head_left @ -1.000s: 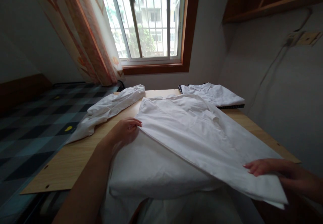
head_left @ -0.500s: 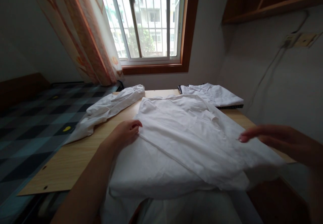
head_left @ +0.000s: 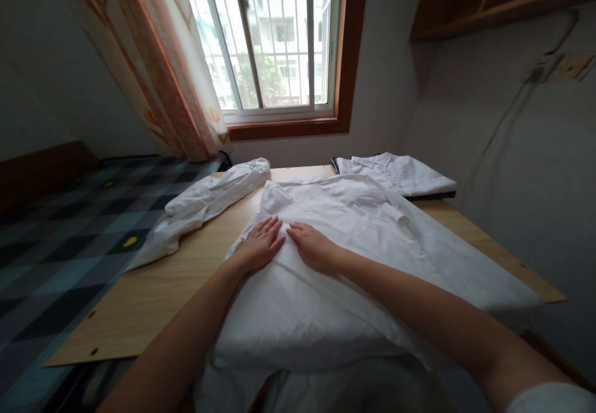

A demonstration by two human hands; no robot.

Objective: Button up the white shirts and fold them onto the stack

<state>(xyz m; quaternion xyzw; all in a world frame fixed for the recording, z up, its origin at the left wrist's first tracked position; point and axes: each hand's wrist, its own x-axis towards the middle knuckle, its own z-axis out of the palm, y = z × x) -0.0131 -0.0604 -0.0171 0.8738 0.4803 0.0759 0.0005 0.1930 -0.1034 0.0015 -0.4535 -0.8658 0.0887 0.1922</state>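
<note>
A white shirt lies spread over the wooden board, its lower part draping over the near edge. One sleeve is folded across the body, and a cuff shows toward the right. My left hand rests flat on the shirt near its left edge, fingers stretched out. Close beside it, my right hand also lies flat on the cloth, fingertips pointing left. A small gap separates the two hands, and neither grips anything. The fabric under my palms and right forearm is hidden.
Left on the wooden board lies a crumpled white garment. At the back right sits a folded white shirt on dark cloth. A checkered bed borders the board on the left, with a curtain beside the window.
My right hand has moved left from the shirt's right side to lie beside my left hand. My left hand has let go of its pinched fold and flattened out.
</note>
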